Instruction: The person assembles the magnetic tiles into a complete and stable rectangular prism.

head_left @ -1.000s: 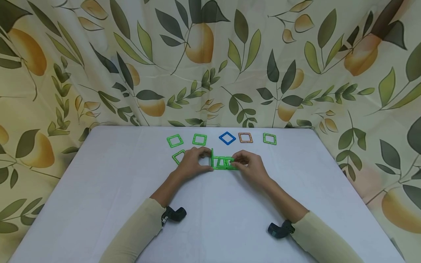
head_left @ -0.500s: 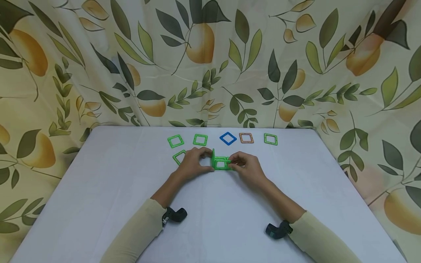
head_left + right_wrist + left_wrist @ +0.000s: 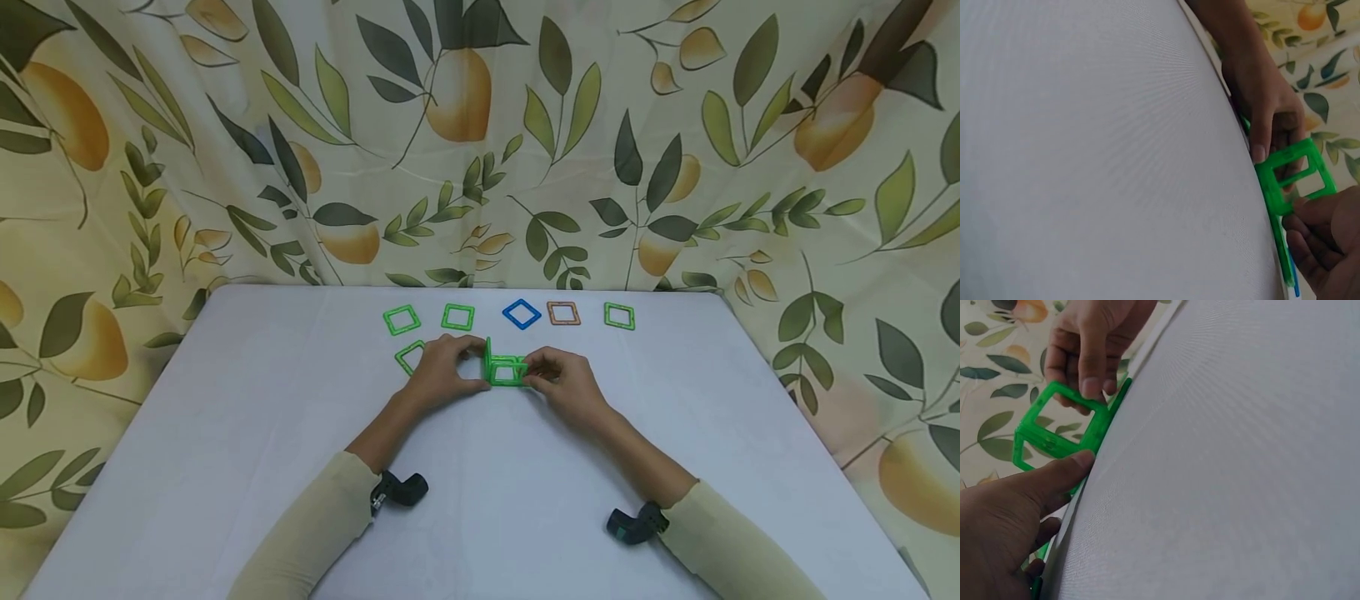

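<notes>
Green square magnetic tiles, open in the middle, are joined mid-table between the two hands. One upright tile (image 3: pixel 488 360) shows edge-on in the head view; the left hand (image 3: pixel 447 369) holds it, thumb at the near edge and fingers behind. A second standing tile (image 3: pixel 508 372) faces the camera, and the right hand (image 3: pixel 567 383) pinches its right side between thumb and fingers. In the left wrist view, the standing tile (image 3: pixel 1088 432) meets the left thumb at its lower corner. Another green tile (image 3: pixel 1282 253) lies flat under the right hand in the right wrist view.
Along the far side of the white table (image 3: pixel 300 467) lie loose tiles: green ones (image 3: pixel 402 320) (image 3: pixel 458 317) (image 3: pixel 619 316), a blue one (image 3: pixel 521 314) and an orange one (image 3: pixel 563 313). Another green tile (image 3: pixel 407 358) is partly behind the left hand. A patterned curtain (image 3: pixel 480 167) hangs behind.
The right hand has moved slightly left, bringing its green tile up against the upright one, and has since stayed almost still. The left hand keeps its hold.
</notes>
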A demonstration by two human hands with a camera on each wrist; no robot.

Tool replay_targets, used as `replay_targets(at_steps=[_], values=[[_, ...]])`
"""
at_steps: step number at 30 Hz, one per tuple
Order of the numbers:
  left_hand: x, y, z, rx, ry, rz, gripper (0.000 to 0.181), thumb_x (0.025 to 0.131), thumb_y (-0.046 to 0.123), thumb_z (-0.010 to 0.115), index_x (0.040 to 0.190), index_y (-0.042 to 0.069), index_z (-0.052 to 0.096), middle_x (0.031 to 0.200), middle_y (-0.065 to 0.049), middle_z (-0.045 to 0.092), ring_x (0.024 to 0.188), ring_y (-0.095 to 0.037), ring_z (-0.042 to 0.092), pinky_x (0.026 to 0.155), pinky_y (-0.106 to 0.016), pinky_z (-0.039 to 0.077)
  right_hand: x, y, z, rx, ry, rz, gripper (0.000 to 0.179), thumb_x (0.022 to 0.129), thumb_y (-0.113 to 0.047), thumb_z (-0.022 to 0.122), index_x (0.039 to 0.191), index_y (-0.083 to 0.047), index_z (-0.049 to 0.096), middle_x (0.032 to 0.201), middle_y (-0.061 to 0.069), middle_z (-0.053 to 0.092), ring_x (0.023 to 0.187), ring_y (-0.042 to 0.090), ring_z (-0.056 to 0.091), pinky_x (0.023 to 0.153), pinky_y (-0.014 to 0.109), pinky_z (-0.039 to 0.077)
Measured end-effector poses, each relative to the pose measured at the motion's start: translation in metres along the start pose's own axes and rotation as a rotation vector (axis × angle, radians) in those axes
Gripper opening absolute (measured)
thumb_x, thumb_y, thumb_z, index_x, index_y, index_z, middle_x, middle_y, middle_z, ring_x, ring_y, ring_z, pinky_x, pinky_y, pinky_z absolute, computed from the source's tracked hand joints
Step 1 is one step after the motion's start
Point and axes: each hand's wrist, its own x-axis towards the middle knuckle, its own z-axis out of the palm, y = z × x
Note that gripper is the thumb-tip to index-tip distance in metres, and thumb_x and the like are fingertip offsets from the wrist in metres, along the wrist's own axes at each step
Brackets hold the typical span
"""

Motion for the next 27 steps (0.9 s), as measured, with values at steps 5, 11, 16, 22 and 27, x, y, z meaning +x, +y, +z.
replay_targets(at_steps=[5,11,16,22,27], values=[[0.001,0.000,0.000,0.002,0.004,0.002,0.065,0.078,0.031,0.096,0.136,0.014,0.069,0.118,0.003,0.072,0.105,-0.017,0.058,0.098,-0.044,0.042,0.002,0.001,0.000,0.007,0.002,-0.013,0.018,0.091,0.002,0.080,0.108,-0.003,0.074,0.101,0.004,0.077,0.089,0.019,0.073,0.083,0.029,0.058],[0.001,0.002,0.000,0.003,0.005,-0.005,0.065,0.079,0.030,0.096,0.136,0.014,0.069,0.118,0.002,0.071,0.104,-0.018,0.057,0.099,-0.046,0.041,0.002,0.000,0.000,0.011,0.015,-0.016,0.018,0.091,0.003,0.080,0.108,-0.002,0.074,0.101,0.005,0.077,0.089,0.020,0.073,0.083,0.030,0.058],[0.000,0.004,-0.001,-0.001,0.011,-0.009,0.065,0.078,0.029,0.096,0.135,0.012,0.069,0.118,0.001,0.071,0.104,-0.019,0.058,0.099,-0.047,0.040,0.002,0.000,0.000,0.000,0.008,-0.006,0.020,0.091,0.003,0.080,0.109,-0.003,0.074,0.102,0.005,0.076,0.091,0.020,0.072,0.084,0.032,0.058],[-0.001,0.006,0.000,0.008,-0.004,-0.031,0.065,0.080,0.030,0.095,0.137,0.014,0.069,0.120,0.003,0.071,0.107,-0.018,0.057,0.099,-0.045,0.041,0.003,0.002,-0.006,-0.097,-0.025,0.018,0.036,0.086,0.001,0.084,0.120,-0.005,0.072,0.118,0.009,0.071,0.107,0.028,0.066,0.097,0.046,0.053],[-0.001,0.006,0.000,-0.003,-0.007,-0.041,0.065,0.080,0.029,0.095,0.137,0.014,0.068,0.120,0.003,0.071,0.107,-0.018,0.057,0.098,-0.043,0.043,0.005,0.005,-0.011,-0.198,-0.038,0.061,0.046,0.084,-0.004,0.087,0.128,-0.006,0.070,0.131,0.012,0.067,0.124,0.034,0.056,0.108,0.054,0.043]])
